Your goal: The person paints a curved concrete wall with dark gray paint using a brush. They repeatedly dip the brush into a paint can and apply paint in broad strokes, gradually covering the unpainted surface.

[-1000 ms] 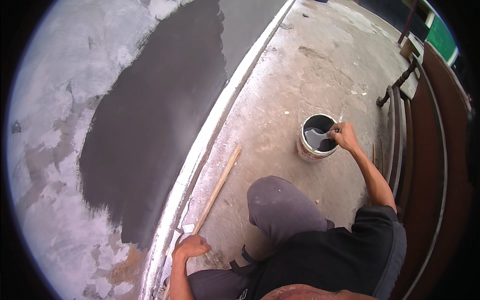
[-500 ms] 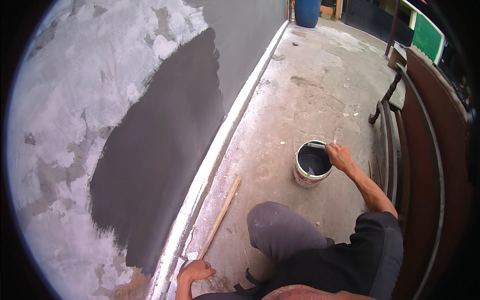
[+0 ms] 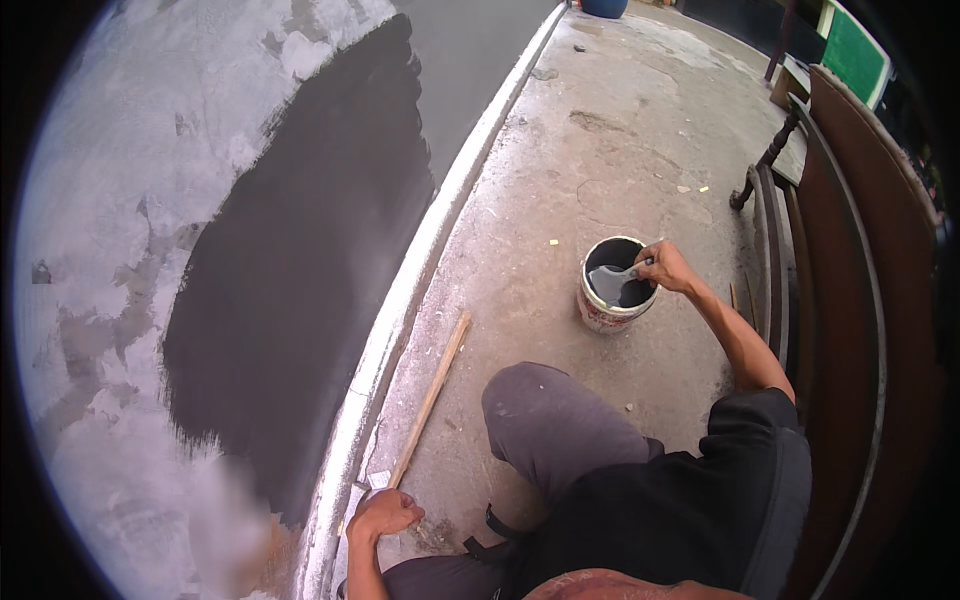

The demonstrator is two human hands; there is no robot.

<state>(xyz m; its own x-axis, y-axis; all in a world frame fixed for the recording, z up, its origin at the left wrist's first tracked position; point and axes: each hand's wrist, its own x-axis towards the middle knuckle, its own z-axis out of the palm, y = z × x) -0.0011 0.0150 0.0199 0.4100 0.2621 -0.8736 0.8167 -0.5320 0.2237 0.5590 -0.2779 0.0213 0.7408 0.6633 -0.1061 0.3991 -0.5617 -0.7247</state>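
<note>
My right hand (image 3: 668,268) is closed round the handle of a paintbrush (image 3: 641,267), its lower end down inside a round paint bucket (image 3: 608,318). Dark grey paint (image 3: 633,292) shows in the bucket, whose white outside is stained with drips. At the lower left, my left hand (image 3: 386,513) has its fingers curled in; whatever they hold, if anything, is hidden. A thin wooden stick (image 3: 432,395) lies on the ground just beyond that hand. To the left, a broad dark grey painted patch (image 3: 290,270) covers part of the pale, blotchy wall (image 3: 110,230).
A white-smeared ledge (image 3: 400,310) runs along the wall's foot. Concrete ground (image 3: 520,290) stretches ahead, with small scraps on it. On the right stands a dark wooden bench (image 3: 785,260) beside a brown panel (image 3: 860,300). A blue drum (image 3: 604,8) stands far off.
The brush handle has turned from lying nearly level at the bucket's rim to slanting down into it. My right hand has turned with it. The whole view has shifted slightly.
</note>
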